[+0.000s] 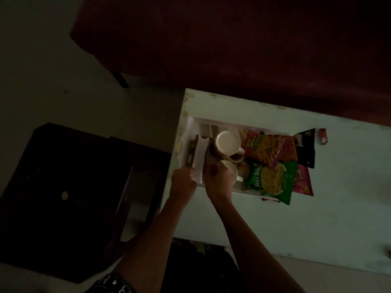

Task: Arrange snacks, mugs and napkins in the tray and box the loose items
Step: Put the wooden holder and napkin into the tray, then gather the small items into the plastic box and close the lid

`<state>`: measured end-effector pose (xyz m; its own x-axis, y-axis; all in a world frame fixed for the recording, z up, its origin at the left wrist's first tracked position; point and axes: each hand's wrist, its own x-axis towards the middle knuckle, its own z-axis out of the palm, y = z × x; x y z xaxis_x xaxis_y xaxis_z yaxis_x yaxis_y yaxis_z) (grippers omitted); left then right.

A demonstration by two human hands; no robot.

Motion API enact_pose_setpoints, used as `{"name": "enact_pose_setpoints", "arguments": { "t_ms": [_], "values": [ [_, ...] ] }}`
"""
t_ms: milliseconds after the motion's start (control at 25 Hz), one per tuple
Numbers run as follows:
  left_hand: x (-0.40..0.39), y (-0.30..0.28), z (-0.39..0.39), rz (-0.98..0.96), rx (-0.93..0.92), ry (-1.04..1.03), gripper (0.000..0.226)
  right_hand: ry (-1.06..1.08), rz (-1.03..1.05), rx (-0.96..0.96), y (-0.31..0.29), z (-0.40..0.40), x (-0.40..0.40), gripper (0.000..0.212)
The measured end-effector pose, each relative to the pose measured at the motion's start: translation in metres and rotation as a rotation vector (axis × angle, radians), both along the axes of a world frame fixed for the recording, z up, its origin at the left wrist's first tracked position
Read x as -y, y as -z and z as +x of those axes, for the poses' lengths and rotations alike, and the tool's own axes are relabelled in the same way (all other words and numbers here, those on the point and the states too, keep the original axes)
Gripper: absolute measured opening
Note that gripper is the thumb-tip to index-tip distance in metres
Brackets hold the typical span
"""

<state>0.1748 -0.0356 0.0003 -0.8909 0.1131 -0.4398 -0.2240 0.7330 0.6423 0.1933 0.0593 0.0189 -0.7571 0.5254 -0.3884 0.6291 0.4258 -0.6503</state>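
Pinching the napkins (200,160) at their near edge mid-frame, the left hand (183,180) steadies this light, floppy stack inside the tray (191,125), right hand (218,179) curled alongside, its grip unclear.

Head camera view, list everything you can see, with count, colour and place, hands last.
Table: one, pale, right of centre.
Tray: one, white, on the table's left part.
Mugs: two, cream inside, in the tray's middle.
Napkins: one stack, white, at the tray's left end.
Snack packets: about four, orange, green, black and pink, at the tray's right end.
Small packet: one, red, on the table right of the tray.
Dark stool: one, left of the table.
Hands: left hand and right hand, both on the napkins.
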Motion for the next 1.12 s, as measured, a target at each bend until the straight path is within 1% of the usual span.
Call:
{"name": "enact_pose_setpoints", "arguments": {
  "t_ms": [120,200,280,400,480,560,600,680,720,800,880,920,960,1000,1040,1080,1120],
  "values": [
    [-0.001,-0.007,0.012,-0.058,-0.017,-0.098,0.017,0.132,0.094,-0.092,-0.016,0.021,-0.032,0.016],
    [-0.004,-0.012,0.018,-0.068,-0.027,-0.113,0.015,0.202,0.156,-0.153,-0.021,0.042,-0.069,0.014],
    [-0.004,-0.014,0.017,-0.064,-0.021,-0.188,0.014,0.305,0.236,-0.202,-0.022,0.061,-0.117,0.013],
    [-0.003,-0.016,0.015,-0.072,0.001,-0.392,0.013,0.510,0.318,-0.175,-0.017,0.086,-0.188,0.023],
    [-0.004,-0.015,0.013,-0.076,0.010,-0.497,0.017,0.697,0.260,-0.153,-0.007,0.093,-0.224,0.028],
    [-0.005,-0.014,0.008,-0.081,0.013,-0.546,0.021,0.840,0.108,-0.088,0.006,0.095,-0.252,0.029],
    [-0.004,-0.012,0.004,-0.098,0.023,-0.555,0.024,0.865,-0.006,-0.027,0.013,0.095,-0.264,0.031],
    [0.002,-0.005,-0.010,-0.148,0.054,-0.530,0.031,0.805,-0.279,0.138,0.028,0.093,-0.278,0.033],
    [0.005,0.000,-0.019,-0.160,0.074,-0.516,0.034,0.782,-0.417,0.167,0.036,0.091,-0.284,0.035],
    [0.011,0.015,-0.041,-0.166,0.111,-0.517,0.038,0.777,-0.680,0.156,0.050,0.084,-0.293,0.038],
    [0.016,0.030,-0.061,-0.174,0.143,-0.505,0.037,0.760,-0.847,0.194,0.059,0.075,-0.301,0.048],
    [0.016,0.037,-0.069,-0.164,0.157,-0.503,0.036,0.689,-0.940,0.201,0.061,0.072,-0.303,0.050],
    [0.016,0.044,-0.075,-0.136,0.175,-0.510,0.035,0.571,-1.063,0.142,0.065,0.070,-0.304,0.057],
    [0.016,0.050,-0.079,-0.090,0.200,-0.526,0.034,0.472,-1.199,0.014,0.072,0.073,-0.306,0.071],
    [0.016,0.056,-0.081,-0.026,0.233,-0.550,0.033,0.375,-1.334,-0.055,0.073,0.077,-0.308,0.081],
    [0.015,0.060,-0.083,0.041,0.271,-0.573,0.031,0.328,-1.480,-0.052,0.073,0.077,-0.309,0.089],
    [0.015,0.063,-0.084,0.100,0.312,-0.590,0.029,0.307,-1.582,-0.005,0.076,0.075,-0.309,0.098]
  ]
}}
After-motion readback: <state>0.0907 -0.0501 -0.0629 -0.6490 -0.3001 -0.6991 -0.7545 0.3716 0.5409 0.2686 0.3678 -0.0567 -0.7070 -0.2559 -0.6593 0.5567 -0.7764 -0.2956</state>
